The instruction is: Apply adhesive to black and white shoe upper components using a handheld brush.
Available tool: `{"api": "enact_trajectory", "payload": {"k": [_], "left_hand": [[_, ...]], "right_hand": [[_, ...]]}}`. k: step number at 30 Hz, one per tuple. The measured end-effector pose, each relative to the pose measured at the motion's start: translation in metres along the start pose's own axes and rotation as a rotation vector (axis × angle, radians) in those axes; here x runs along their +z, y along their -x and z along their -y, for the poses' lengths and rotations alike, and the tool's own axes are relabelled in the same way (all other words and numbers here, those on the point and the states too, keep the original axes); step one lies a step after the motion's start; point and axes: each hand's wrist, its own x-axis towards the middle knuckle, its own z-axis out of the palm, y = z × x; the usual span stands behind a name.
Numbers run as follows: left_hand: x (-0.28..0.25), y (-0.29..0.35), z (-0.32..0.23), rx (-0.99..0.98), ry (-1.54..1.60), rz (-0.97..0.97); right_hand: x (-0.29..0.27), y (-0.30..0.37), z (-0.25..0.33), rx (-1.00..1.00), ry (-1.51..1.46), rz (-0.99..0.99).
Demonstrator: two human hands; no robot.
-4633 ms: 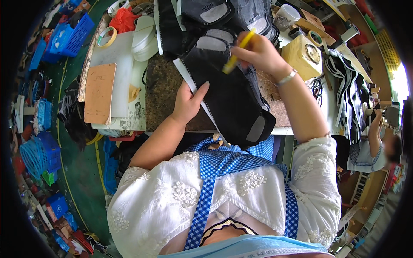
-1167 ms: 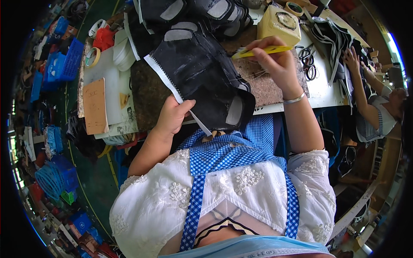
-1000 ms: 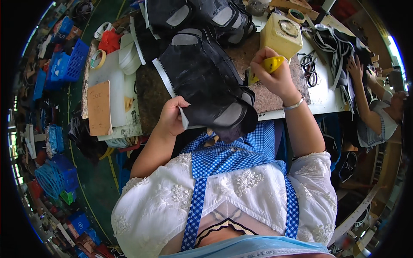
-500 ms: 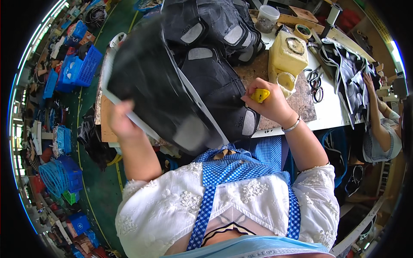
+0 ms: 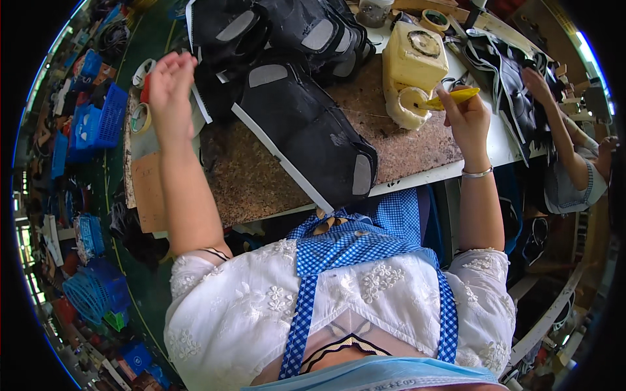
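My right hand (image 5: 467, 120) pinches a yellow-handled brush (image 5: 456, 98), its tip at the round mouth of a cream-coloured glue pot (image 5: 415, 62). Dried residue coats the pot's lip. My left hand (image 5: 172, 94) is raised at the table's left side, fingers stretched and nothing in them. It is close to the white edge of a stack of black pieces (image 5: 218, 49). Between my hands lies a black shaped panel (image 5: 303, 124) with grey patches at both ends and a white strip along its left edge. Beneath it is a speckled brown board (image 5: 244, 169).
More black pieces with grey patches (image 5: 319, 36) are heaped at the back. Tape rolls (image 5: 435, 21) and a clear tub (image 5: 375, 12) stand behind the pot. A co-worker's hand (image 5: 536, 85) rests by black pieces at right. Blue crates (image 5: 107, 107) stand left, beyond the table.
My left hand has let go of the large black panel it held and moved up and left. My right hand has brought the brush from the lower panel to the pot's mouth.
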Motion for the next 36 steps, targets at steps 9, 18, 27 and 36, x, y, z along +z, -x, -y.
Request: {"api": "enact_trajectory", "payload": {"k": [9,18,27,36], "left_hand": [[0.045,0.144,0.036,-0.418,0.063,-0.071],[0.061,0.139,0.065,-0.048,-0.517,0.019],[0.054,0.144,0.061,-0.342,0.097,-0.014],[0.054,0.150,0.062,-0.275,-0.008,-0.035]], "right_hand": [[0.005,-0.023,-0.031,0.056,0.122,-0.003],[0.053,-0.020,0.025,0.035,-0.311,0.324],[0.210,-0.043,0.097,-0.528,0.069,0.632],[0.216,-0.037,0.102,-0.175,0.077,0.396]]}}
